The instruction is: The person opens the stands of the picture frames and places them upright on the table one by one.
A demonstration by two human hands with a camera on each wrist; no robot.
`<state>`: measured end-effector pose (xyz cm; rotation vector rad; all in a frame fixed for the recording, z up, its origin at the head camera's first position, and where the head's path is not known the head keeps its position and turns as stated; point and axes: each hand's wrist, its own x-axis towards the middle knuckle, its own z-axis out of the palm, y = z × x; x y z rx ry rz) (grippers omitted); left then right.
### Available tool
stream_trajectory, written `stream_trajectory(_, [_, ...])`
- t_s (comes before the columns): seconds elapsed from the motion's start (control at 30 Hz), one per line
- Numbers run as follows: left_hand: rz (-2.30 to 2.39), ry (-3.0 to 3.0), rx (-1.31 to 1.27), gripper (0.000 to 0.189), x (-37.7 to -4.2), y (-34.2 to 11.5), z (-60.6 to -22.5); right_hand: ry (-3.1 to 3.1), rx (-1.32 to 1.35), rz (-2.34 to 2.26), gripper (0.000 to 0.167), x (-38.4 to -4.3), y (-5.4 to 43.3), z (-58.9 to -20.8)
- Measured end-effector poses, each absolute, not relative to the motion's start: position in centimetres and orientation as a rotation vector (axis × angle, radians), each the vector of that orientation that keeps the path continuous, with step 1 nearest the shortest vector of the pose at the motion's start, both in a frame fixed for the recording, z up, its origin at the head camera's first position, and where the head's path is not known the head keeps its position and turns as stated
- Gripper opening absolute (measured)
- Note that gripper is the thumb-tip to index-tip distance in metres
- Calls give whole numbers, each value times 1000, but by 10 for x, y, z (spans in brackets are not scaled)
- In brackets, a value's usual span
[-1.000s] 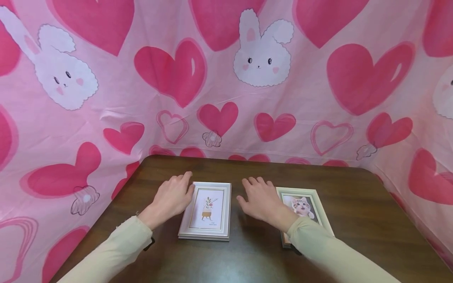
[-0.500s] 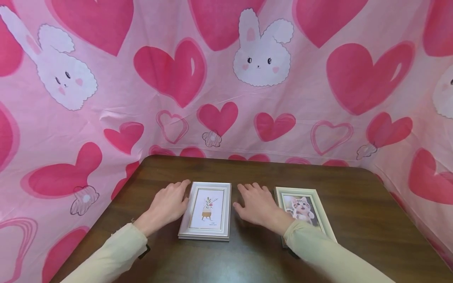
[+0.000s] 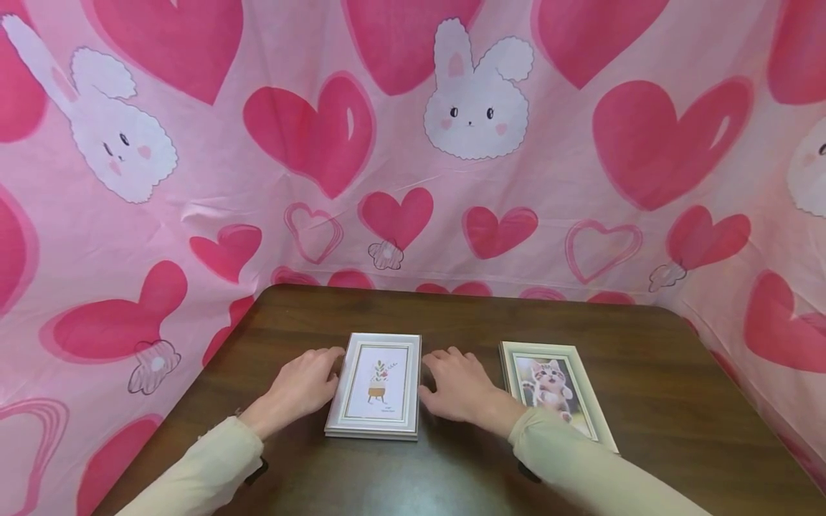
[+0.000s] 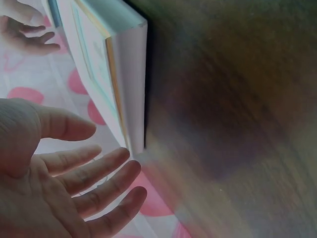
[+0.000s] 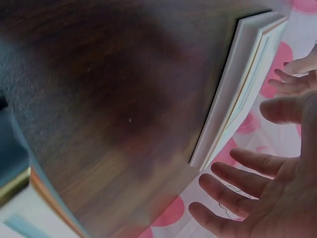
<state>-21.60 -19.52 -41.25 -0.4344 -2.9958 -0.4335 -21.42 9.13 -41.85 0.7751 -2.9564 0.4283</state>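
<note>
A white picture frame (image 3: 381,383) lies face up on the table, showing a drawing of a plant in a pot on legs. My left hand (image 3: 303,383) is beside its left edge, thumb and fingertips close to the rim. Along its right edge, my right hand (image 3: 459,387) reaches forward with its fingertips right by the rim. Both wrist views show the fingers loosely spread and nothing held, the left hand (image 4: 49,178) and right hand (image 5: 267,188) alike. A pale green frame (image 3: 551,383) with a kitten photo lies to the right, partly covered by my right sleeve.
The dark wooden table (image 3: 413,308) ends at a pink cloth backdrop (image 3: 413,172) printed with hearts and rabbits, which stands behind it and along both sides. In the right wrist view, a corner of the kitten frame (image 5: 20,198) shows close at lower left.
Both hands have lowered and come nearer the body, and the right hand has moved left to the white frame's edge. More of the kitten photo shows. Neither frame has moved.
</note>
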Motion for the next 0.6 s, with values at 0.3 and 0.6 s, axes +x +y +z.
stream_trajectory(0.3, [-479, -3020, -424, 45, -210, -191, -415, -2993, 825, 355, 56, -210, 83, -427])
stream_trajectory(0.6, [-494, -3025, -460, 41, -214, -191, -419, -2998, 836, 331, 54, -209, 81, -428])
